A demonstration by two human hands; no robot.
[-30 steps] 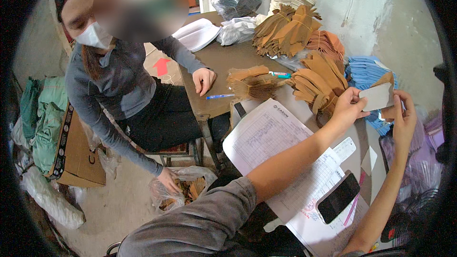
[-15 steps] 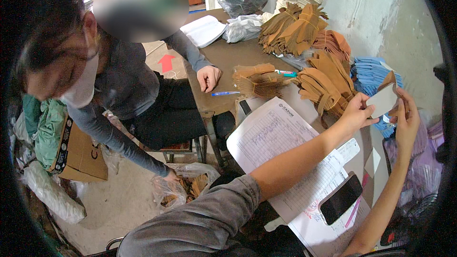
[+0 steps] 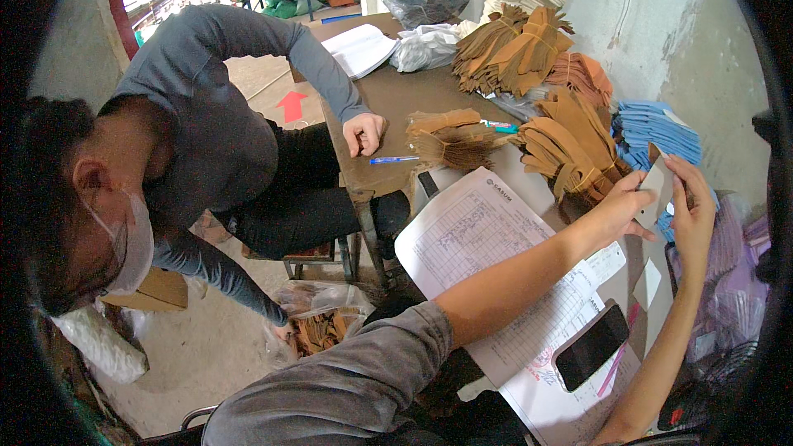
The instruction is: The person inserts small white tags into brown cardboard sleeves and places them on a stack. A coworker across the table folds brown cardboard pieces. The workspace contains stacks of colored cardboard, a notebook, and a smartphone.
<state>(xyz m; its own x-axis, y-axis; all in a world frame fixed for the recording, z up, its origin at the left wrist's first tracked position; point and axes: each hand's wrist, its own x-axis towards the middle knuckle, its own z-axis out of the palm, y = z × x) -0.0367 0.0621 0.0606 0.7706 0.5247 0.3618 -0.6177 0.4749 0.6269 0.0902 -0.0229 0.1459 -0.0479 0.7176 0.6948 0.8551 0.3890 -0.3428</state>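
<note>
In front of me at the right, a whitish card is held up between my two hands, with a small brown piece showing behind its top edge. My left hand grips the card's left side, its lower fingers partly spread. My right hand pinches the right side. Close by my left hand lie bundles of brown cut pieces. Just behind both hands is a stack of blue pieces. Below them on the table are filled-in paper sheets, a smartphone and another white card.
At the left a masked co-worker leans down, one hand at a plastic bag of brown pieces on the floor. The co-worker's other hand rests on the table near a blue pen. Purple bagged pieces sit at the right.
The card has turned more edge-on and shifted slightly left between my hands. The co-worker has bent lower, and their reaching hand has moved left at the bag.
</note>
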